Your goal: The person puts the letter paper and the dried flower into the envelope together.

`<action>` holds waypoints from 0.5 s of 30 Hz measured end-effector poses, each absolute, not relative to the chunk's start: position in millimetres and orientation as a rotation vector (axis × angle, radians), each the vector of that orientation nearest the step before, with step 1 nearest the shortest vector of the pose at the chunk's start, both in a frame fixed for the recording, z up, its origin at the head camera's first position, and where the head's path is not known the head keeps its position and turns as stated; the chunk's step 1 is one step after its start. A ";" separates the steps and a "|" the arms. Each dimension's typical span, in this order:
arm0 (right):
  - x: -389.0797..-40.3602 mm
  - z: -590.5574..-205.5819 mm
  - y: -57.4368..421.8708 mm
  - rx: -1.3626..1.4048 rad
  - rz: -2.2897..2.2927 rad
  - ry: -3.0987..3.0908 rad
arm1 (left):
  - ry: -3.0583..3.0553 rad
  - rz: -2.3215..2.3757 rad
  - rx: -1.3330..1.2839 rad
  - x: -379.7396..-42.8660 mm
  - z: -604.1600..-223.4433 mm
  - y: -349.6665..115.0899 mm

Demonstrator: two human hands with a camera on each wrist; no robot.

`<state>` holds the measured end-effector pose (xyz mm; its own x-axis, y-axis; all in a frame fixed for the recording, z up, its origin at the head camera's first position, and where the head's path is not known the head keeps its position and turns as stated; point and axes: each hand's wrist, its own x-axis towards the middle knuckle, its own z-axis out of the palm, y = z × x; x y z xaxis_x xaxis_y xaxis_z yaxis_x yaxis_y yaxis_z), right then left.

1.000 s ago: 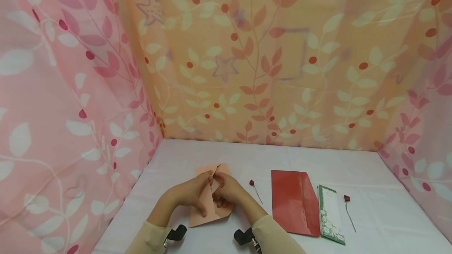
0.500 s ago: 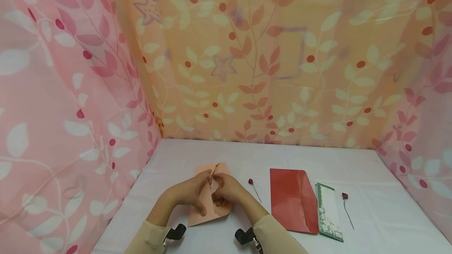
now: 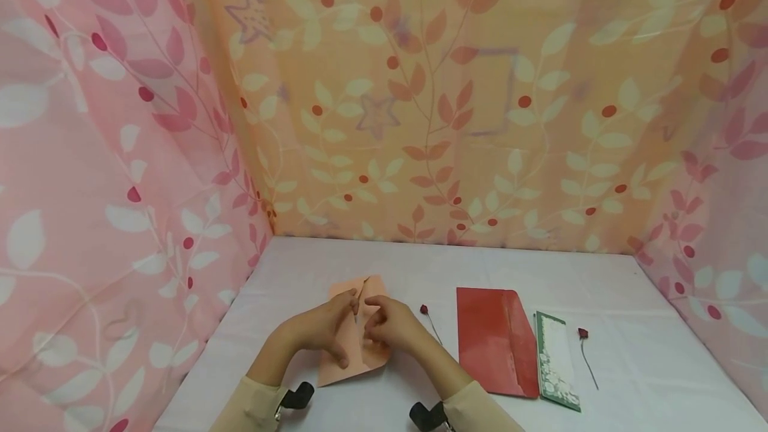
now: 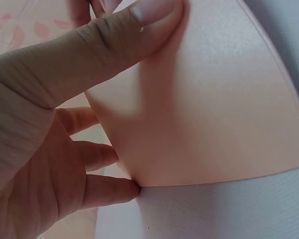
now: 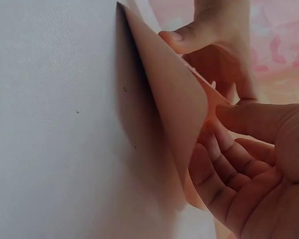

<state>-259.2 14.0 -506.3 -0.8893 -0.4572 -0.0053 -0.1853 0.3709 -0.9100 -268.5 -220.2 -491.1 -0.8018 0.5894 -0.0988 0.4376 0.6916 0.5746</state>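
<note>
In left wrist view, unlike head, left hand [image 4: 40,97] visibly pinches envelope [image 4: 214,114]; right hand's [image 3: 393,325] grip unclear.

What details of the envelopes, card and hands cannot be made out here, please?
Head view: part of the peach envelope, covered by the left hand and right hand.
Head view: fine pattern on the card, too small.
Head view: inside of the red envelope, hidden by its paper.
Left wrist view: upper fingers, cut off by the top edge.

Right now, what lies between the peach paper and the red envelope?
A small red flower lies between the peach paper and the red envelope; the right forearm also slants into that gap. The head view shows both.
</note>
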 end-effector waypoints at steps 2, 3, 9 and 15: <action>-254.6 -501.8 18.4 -0.589 -1.525 2.404 | 2.632 0.783 0.818 -268.0 -490.7 -220.0; -252.2 -499.6 20.9 -0.601 -1.525 2.418 | 2.632 0.782 0.821 -267.8 -490.3 -219.8; -239.2 -492.2 35.1 -0.665 -1.514 2.490 | 2.627 0.797 0.829 -266.6 -488.6 -218.2; -228.3 -492.0 42.9 -0.690 -1.461 2.561 | 2.624 0.796 0.814 -265.3 -488.1 -217.3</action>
